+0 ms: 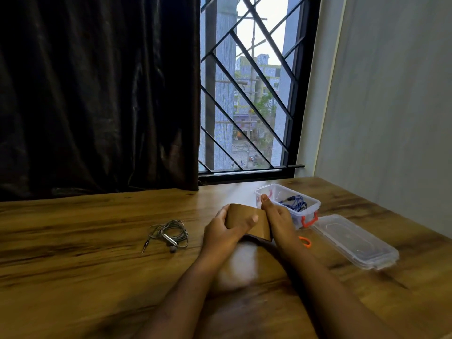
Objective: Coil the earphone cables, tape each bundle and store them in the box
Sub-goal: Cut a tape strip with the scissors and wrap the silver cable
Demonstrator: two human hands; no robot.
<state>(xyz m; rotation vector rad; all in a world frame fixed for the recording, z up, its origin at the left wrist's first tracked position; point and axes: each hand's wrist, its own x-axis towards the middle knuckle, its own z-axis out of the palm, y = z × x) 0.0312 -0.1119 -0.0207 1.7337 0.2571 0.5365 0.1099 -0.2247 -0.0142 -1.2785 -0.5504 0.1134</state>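
A roll of brown packing tape (247, 222) is held above the wooden table (97, 241) between both hands. My left hand (221, 228) grips the roll from the left, thumb across its outer face. My right hand (277, 216) holds its right side, with one finger pointing up. A grey earphone cable (171, 234) lies coiled on the table to the left, its plug sticking out. A clear plastic box (310, 204) with orange clips stands just behind my right hand and holds a blue earphone bundle (294, 203).
The box's clear lid (354, 241) lies flat on the table to the right. An orange handle (305, 241) shows beside my right wrist. A dark curtain (97, 94) and a barred window (247, 94) stand behind the table; a wall closes off the right.
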